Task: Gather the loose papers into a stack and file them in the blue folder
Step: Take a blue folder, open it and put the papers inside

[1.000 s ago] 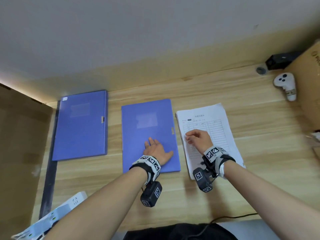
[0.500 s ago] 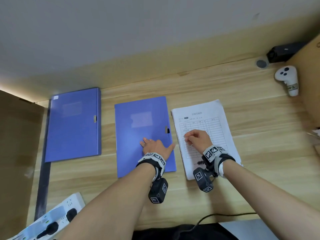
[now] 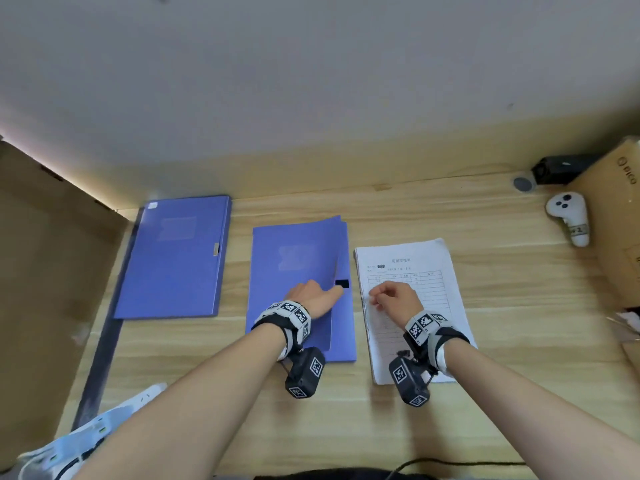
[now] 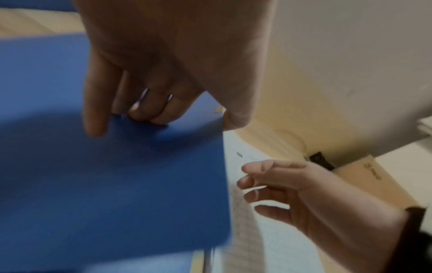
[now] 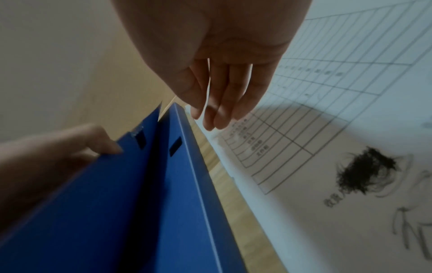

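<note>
Head view: the left hand pinches the blue folder's cover at its right edge, lifted slightly — stacked papers lie just beside. Right wrist view: the right hand hovers loosely open, fingers over the papers.

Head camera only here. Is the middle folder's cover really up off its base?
Observer: Yes. The right wrist view shows a dark gap between the folder cover and the folder base.
Operator: How does the left hand hold it?
Observer: The left wrist view shows its fingers curled onto the cover, thumb at its edge.
Operator: And the right hand?
Observer: It holds nothing; its fingers are nearly straight, tips over the left edge of the papers.
</note>
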Tool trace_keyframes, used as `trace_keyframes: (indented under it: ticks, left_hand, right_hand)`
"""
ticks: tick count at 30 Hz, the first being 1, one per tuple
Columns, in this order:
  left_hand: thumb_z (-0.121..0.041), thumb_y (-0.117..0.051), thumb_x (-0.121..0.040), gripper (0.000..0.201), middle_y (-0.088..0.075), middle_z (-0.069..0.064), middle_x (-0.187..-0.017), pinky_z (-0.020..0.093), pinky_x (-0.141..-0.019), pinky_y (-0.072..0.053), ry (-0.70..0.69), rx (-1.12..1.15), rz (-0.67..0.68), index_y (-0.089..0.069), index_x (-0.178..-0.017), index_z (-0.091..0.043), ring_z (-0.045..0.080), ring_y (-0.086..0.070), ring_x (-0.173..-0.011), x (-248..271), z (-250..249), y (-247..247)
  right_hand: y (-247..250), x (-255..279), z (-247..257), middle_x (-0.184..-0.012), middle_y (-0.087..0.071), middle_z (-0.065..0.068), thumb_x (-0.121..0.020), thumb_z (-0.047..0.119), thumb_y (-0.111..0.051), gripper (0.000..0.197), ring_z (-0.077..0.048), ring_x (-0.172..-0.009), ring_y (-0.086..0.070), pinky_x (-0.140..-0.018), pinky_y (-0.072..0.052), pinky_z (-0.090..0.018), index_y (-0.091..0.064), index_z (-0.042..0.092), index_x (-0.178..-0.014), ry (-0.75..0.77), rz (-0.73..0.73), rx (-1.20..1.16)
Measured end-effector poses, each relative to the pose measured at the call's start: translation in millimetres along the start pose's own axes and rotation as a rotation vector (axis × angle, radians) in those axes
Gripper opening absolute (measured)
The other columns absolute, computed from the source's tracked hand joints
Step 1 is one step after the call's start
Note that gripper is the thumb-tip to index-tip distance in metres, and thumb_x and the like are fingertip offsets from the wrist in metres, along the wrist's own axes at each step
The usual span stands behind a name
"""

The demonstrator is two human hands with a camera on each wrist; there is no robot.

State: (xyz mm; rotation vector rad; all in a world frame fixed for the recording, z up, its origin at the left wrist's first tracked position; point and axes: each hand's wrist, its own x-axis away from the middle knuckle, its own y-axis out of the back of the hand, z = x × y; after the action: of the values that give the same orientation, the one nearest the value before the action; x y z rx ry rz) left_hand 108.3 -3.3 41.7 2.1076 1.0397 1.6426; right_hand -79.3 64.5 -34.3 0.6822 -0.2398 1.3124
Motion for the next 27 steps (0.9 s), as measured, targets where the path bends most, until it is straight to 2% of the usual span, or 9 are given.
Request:
trace_keyframes:
  ticks: [4, 7, 9, 15, 18, 21, 24, 25, 27]
  left_hand:
    - [-0.049, -0.047, -0.076, 0.036, -0.040, 0.004, -0.068, 0.033, -0.059, -0.054, -0.015, 0.270, -0.016, -0.034, -0.068, -0.016, 0.027, -0.046, -0.066, 32.2, 6.8, 34.2]
    - [-0.030, -0.045, -0.082, 0.027, -0.033, -0.001, -0.062, 0.025, -0.051, -0.038, -0.065, 0.312, -0.046, -0.029, -0.064, -0.019, 0.023, -0.038, -0.055, 50.6, 15.0, 61.8]
    - [-0.015, -0.043, -0.086, 0.019, -0.039, -0.003, -0.072, 0.022, -0.044, -0.034, -0.089, 0.339, -0.075, -0.033, -0.071, -0.016, 0.021, -0.038, -0.059, 58.0, 25.7, 80.7]
    - [0.004, -0.037, -0.087, 0.023, -0.043, 0.006, -0.072, 0.026, -0.049, -0.031, -0.061, 0.229, -0.074, -0.045, -0.103, -0.010, 0.021, -0.037, -0.055, 74.6, 83.8, 130.8]
    - [0.003, -0.036, -0.086, 0.049, -0.060, 0.012, -0.098, 0.030, -0.060, -0.043, -0.067, 0.236, -0.099, -0.044, -0.130, -0.018, 0.028, -0.055, -0.074, 77.9, 117.1, 144.6]
    - [0.007, -0.039, -0.089, 0.057, -0.060, 0.012, -0.121, 0.037, -0.077, -0.051, -0.046, 0.298, -0.213, -0.037, -0.139, -0.021, 0.034, -0.060, -0.101, 76.9, 143.8, 154.6]
    - [0.005, -0.047, -0.089, 0.080, -0.058, 0.016, -0.111, 0.039, -0.066, -0.047, 0.071, 0.243, -0.371, -0.009, -0.153, -0.026, 0.033, -0.058, -0.088, 66.6, 170.0, 156.7]
    - [0.005, -0.050, -0.089, 0.090, -0.053, 0.019, -0.123, 0.040, -0.070, -0.047, 0.111, 0.200, -0.407, 0.001, -0.155, -0.027, 0.036, -0.057, -0.099, 64.2, 176.5, 154.7]
    - [0.005, -0.056, -0.086, 0.101, -0.011, 0.015, -0.161, 0.047, -0.093, -0.046, 0.163, 0.031, -0.489, 0.011, -0.154, -0.028, 0.039, -0.033, -0.139, 60.0, 185.7, 149.5]
  right_hand:
    - [-15.8, -3.5, 18.0, -0.086, -0.075, 0.002, -0.081, 0.011, -0.061, 0.021, -0.020, -0.084, -0.071, -0.083, -0.057, -0.038, -0.072, 0.029, -0.076, 0.092, 0.106, 0.079]
    - [-34.7, -3.8, 36.0, -0.107, -0.074, 0.000, -0.086, 0.008, -0.059, 0.024, -0.019, -0.100, -0.069, -0.095, -0.054, -0.040, -0.073, 0.027, -0.089, 0.166, 0.231, 0.206]
    - [-47.0, -0.9, 45.1, -0.116, -0.071, 0.000, -0.088, 0.008, -0.057, 0.028, -0.018, -0.110, -0.065, -0.100, -0.049, -0.034, -0.074, 0.021, -0.105, 0.184, 0.297, 0.344]
    - [-62.1, 9.0, 59.1, -0.119, -0.068, -0.002, -0.086, 0.016, -0.049, 0.036, -0.025, -0.113, -0.062, -0.092, -0.049, -0.031, -0.069, 0.022, -0.116, 0.214, 0.361, 0.762]
    - [-67.0, 11.6, 65.2, -0.121, -0.068, -0.001, -0.087, 0.017, -0.047, 0.038, -0.025, -0.109, -0.063, -0.088, -0.052, -0.032, -0.069, 0.024, -0.117, 0.244, 0.339, 0.881]
    - [-69.5, 10.8, 69.2, -0.117, -0.069, 0.000, -0.085, 0.018, -0.047, 0.037, -0.025, -0.104, -0.064, -0.085, -0.054, -0.034, -0.071, 0.026, -0.111, 0.244, 0.334, 0.943]
    - [-71.0, 10.1, 71.5, -0.119, -0.068, 0.000, -0.086, 0.018, -0.047, 0.036, -0.024, -0.105, -0.064, -0.086, -0.054, -0.035, -0.071, 0.026, -0.112, 0.238, 0.331, 0.954]
    - [-71.4, 10.6, 71.8, -0.120, -0.068, 0.000, -0.086, 0.018, -0.047, 0.037, -0.025, -0.106, -0.063, -0.086, -0.053, -0.034, -0.070, 0.026, -0.114, 0.233, 0.325, 0.958]
    - [-72.9, 10.8, 70.7, -0.123, -0.067, 0.000, -0.087, 0.018, -0.047, 0.039, -0.025, -0.111, -0.062, -0.087, -0.052, -0.032, -0.068, 0.026, -0.119, 0.227, 0.305, 0.966]
